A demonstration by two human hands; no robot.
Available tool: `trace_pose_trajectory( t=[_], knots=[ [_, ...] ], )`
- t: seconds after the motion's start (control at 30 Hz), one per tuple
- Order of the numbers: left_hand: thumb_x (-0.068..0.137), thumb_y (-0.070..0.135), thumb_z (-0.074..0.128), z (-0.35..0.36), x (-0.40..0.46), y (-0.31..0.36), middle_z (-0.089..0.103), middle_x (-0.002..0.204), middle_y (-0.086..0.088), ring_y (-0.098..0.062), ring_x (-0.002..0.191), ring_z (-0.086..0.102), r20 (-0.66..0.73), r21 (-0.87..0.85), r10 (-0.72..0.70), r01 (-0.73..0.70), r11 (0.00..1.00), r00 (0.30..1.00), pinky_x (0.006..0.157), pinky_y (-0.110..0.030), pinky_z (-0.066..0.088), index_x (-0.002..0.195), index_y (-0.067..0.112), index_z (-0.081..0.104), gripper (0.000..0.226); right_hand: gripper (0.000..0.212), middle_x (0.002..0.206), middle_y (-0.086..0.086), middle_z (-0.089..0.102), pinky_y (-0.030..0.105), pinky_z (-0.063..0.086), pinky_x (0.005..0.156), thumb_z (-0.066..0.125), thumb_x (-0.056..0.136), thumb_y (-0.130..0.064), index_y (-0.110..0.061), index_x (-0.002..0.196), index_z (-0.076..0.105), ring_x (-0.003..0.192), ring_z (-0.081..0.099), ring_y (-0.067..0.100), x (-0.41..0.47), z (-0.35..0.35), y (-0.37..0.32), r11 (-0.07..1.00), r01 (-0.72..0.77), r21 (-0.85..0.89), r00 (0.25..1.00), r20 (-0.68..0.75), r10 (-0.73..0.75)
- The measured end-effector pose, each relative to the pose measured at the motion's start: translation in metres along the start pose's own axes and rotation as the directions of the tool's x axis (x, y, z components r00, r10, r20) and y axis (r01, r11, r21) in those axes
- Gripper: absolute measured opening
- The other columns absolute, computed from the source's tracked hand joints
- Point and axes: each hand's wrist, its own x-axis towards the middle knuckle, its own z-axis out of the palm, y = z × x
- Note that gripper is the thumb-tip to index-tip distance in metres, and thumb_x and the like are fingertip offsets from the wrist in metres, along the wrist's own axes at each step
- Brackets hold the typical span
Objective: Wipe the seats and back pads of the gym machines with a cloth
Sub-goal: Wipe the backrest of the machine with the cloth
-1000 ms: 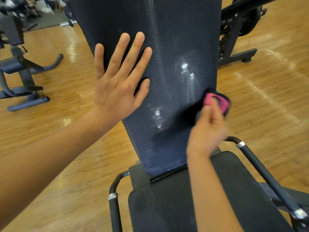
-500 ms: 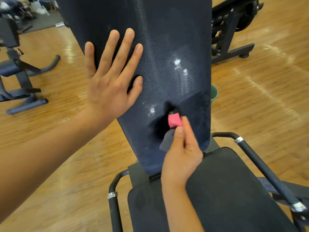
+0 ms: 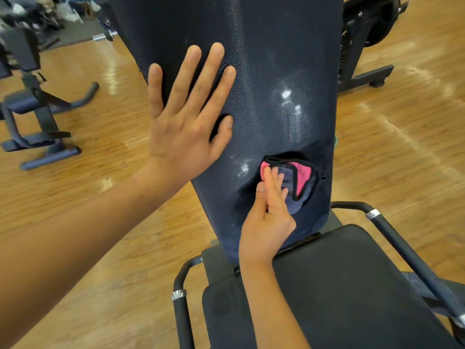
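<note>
Since the earlier frame, right hand (image 3: 268,220) moved the cloth (image 3: 299,181) rightward, pressing it, fingers curled, on the pad (image 3: 276,59) at lower centre; left hand (image 3: 187,117) flat, grip released.

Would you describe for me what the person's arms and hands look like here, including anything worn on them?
Both forearms are bare as far as the frame shows: no sleeves, gloves, watch or bracelets. The left hand has no rings on its fingers and short, unpainted nails. The right hand also shows no rings, with a short plain thumbnail. No markings or bandages show on either arm.
</note>
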Motion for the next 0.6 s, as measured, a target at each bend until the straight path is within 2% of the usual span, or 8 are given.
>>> trace_pose_trajectory(
  t=[0.17,0.2,0.27,0.33,0.43,0.47,0.53,0.6],
  knots=[
    [0.106,0.036,0.046,0.0,0.0,0.0,0.038,0.162,-0.01,-0.034,0.151,0.034,-0.002,-0.005,-0.001,0.001,1.0,1.0,0.117,-0.065,0.02,0.155,0.015,0.044,0.054,0.035,0.125,-0.004,0.067,0.035,0.048,0.102,0.058,0.097,-0.004,-0.025,0.123,0.066,0.123,0.058,0.007,-0.02,-0.01,-0.014,0.983,-0.124,0.133,0.988,0.108,0.11],
    [0.106,0.036,0.046,0.0,0.0,0.0,0.038,0.162,-0.01,-0.034,0.151,0.034,0.0,-0.003,-0.003,0.003,1.0,1.0,0.117,-0.065,0.02,0.155,0.015,0.044,0.054,0.032,0.117,-0.002,0.072,0.033,0.052,0.095,0.059,0.097,-0.01,-0.028,0.122,0.067,0.112,0.064,0.01,-0.024,-0.011,-0.02,0.98,-0.138,0.141,0.985,0.123,0.121],
    [0.106,0.037,0.046,-0.001,0.0,-0.001,0.038,0.162,-0.01,-0.033,0.151,0.034,0.003,0.001,-0.007,0.007,1.0,1.0,0.117,-0.064,0.019,0.155,0.016,0.044,0.054,0.029,0.1,-0.007,0.075,0.024,0.052,0.08,0.061,0.096,-0.016,-0.029,0.12,0.069,0.09,0.064,0.0,-0.023,-0.018,-0.031,0.969,-0.181,0.169,0.982,0.089,0.168],
    [0.106,0.037,0.046,-0.001,0.0,-0.001,0.039,0.162,-0.009,-0.033,0.151,0.034,0.0,0.002,-0.008,0.008,1.0,1.0,0.117,-0.063,0.019,0.155,0.016,0.044,0.054,0.028,0.101,-0.017,0.074,0.019,0.051,0.083,0.059,0.097,-0.01,-0.022,0.119,0.07,0.095,0.065,-0.005,-0.004,-0.035,-0.037,0.946,-0.213,0.245,0.975,-0.017,0.223],
    [0.105,0.036,0.047,-0.001,0.0,0.0,0.039,0.162,-0.008,-0.032,0.15,0.035,-0.006,0.012,-0.004,0.004,1.0,1.0,0.117,-0.063,0.021,0.155,0.016,0.045,0.054,0.029,0.116,-0.002,0.072,0.034,0.051,0.097,0.054,0.098,-0.015,-0.018,0.123,0.068,0.113,0.065,0.015,0.048,-0.07,-0.04,0.943,-0.15,0.298,0.953,-0.211,0.218],
    [0.105,0.036,0.047,-0.001,0.0,0.0,0.039,0.162,-0.008,-0.032,0.15,0.035,-0.007,0.013,-0.004,0.004,1.0,1.0,0.117,-0.063,0.021,0.155,0.016,0.045,0.054,0.031,0.117,-0.002,0.071,0.033,0.051,0.096,0.053,0.098,-0.016,-0.016,0.126,0.066,0.114,0.064,0.016,0.066,-0.076,-0.038,0.942,-0.129,0.311,0.947,-0.244,0.21],
    [0.104,0.036,0.047,0.0,0.0,0.0,0.039,0.162,-0.008,-0.032,0.151,0.035,-0.007,0.011,-0.001,0.002,1.0,1.0,0.117,-0.063,0.021,0.155,0.016,0.045,0.054,0.031,0.115,-0.007,0.071,0.029,0.051,0.094,0.054,0.098,-0.017,-0.018,0.127,0.064,0.113,0.064,0.011,0.092,-0.073,-0.034,0.947,-0.097,0.306,0.949,-0.26,0.181],
    [0.104,0.035,0.048,0.0,0.0,-0.001,0.039,0.162,-0.008,-0.032,0.151,0.035,-0.012,0.006,-0.003,0.003,1.0,1.0,0.117,-0.063,0.02,0.154,0.016,0.046,0.054,0.029,0.118,-0.003,0.071,0.036,0.051,0.098,0.057,0.097,-0.02,-0.023,0.124,0.067,0.115,0.064,0.015,0.097,-0.051,-0.029,0.968,-0.09,0.235,0.976,-0.175,0.133]
  ],
)
